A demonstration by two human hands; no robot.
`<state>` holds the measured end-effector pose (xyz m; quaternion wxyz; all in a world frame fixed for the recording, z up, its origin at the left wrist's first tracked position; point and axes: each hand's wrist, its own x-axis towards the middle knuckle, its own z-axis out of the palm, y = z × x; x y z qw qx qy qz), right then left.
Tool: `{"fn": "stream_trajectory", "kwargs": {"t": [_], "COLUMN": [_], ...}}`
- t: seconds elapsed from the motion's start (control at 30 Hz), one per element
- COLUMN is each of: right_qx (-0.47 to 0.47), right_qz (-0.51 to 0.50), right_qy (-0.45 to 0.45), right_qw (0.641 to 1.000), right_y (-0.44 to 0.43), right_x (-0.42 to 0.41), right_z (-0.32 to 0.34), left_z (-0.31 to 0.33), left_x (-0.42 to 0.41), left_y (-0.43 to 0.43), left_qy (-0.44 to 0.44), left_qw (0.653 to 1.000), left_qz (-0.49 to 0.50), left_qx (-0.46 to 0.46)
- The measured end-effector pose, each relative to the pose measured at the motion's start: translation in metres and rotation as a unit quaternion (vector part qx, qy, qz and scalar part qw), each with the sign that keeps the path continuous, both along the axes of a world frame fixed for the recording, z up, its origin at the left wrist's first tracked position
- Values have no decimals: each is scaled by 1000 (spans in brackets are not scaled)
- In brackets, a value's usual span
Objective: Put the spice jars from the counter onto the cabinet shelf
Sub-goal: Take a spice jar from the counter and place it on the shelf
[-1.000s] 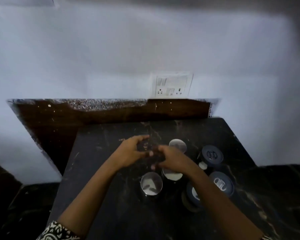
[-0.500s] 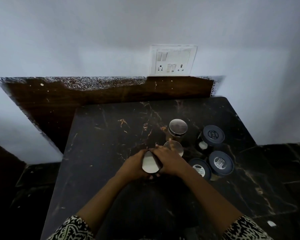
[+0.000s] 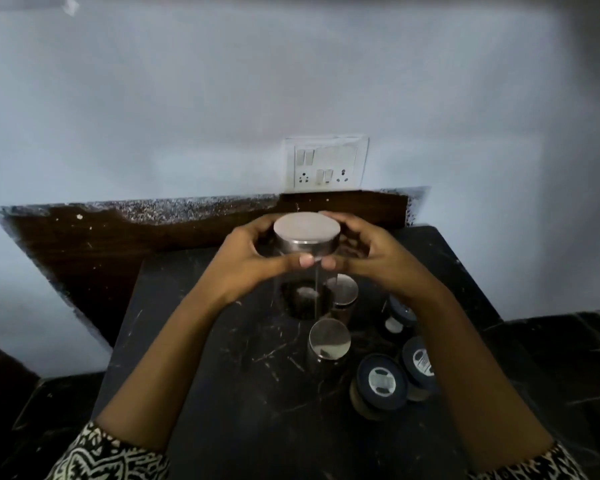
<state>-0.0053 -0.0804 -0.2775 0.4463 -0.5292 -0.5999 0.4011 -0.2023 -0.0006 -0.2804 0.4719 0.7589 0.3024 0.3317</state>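
A clear glass spice jar with a steel lid (image 3: 306, 237) is held up above the dark counter (image 3: 205, 358). My left hand (image 3: 246, 258) grips its left side and my right hand (image 3: 368, 254) grips its right side, fingers curled round just under the lid. Below it on the counter stand two more steel-lidded jars (image 3: 329, 339) (image 3: 343, 292). To their right sit three jars with dark blue lids (image 3: 381, 381) (image 3: 420, 362) (image 3: 399, 315). No cabinet shelf is in view.
A switch and socket plate (image 3: 326, 164) is on the pale wall above the dark backsplash (image 3: 118, 237). The counter drops to lower dark surfaces at the left and right.
Both hands closed on the nearest steel-lidded jar on the counter and lifted it up toward the camera. The other jars stayed in place.
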Motion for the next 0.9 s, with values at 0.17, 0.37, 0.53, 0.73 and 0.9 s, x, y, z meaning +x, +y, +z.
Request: {"fn": "stream_trajectory", "kwargs": {"t": [0.17, 0.37, 0.53, 0.73, 0.9], "right_qx": [46, 108, 195, 208, 164], "right_qz": [34, 5, -109, -105, -48], "right_qy": [54, 53, 19, -29, 31], "right_qw": [997, 993, 975, 972, 985], "right_y": [-5, -10, -17, -31, -39], "right_x": [26, 57, 69, 99, 127], "right_z": [47, 94, 124, 136, 139], "left_z": [62, 120, 140, 152, 157], "left_x": [34, 81, 117, 146, 164], "left_y": [-7, -22, -45, -48, -52], "left_qy": [-99, -163, -66, -91, -166], "left_qw": [995, 985, 986, 990, 986], "left_qz": [2, 33, 90, 66, -17], "left_qx": [7, 39, 127, 87, -7]}}
